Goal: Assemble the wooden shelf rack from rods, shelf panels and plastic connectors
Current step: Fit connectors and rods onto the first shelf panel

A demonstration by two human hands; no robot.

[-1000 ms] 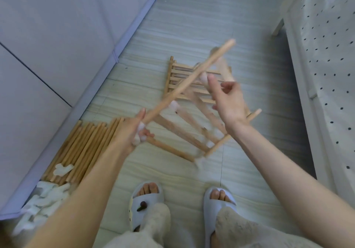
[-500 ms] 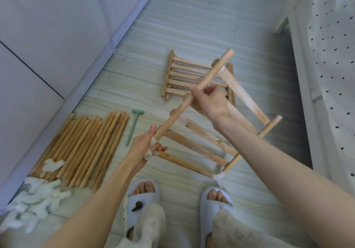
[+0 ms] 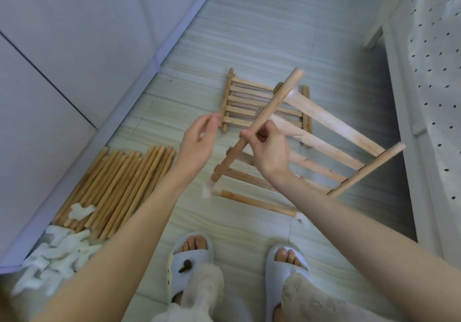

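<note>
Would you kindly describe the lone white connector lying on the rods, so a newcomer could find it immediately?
Start at the white cabinet along the left, then drop to the bundle of loose rods lying on the floor beside its base. The lone connector rests on top of the rods' near end. Unlike the other connectors, heaped on the floor nearer the camera, it lies on wood by itself.

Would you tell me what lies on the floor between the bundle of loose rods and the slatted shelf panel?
In the head view, only bare floor lies between the loose rods and the shelf panel; the empty left hand hangs above that stretch.
</note>
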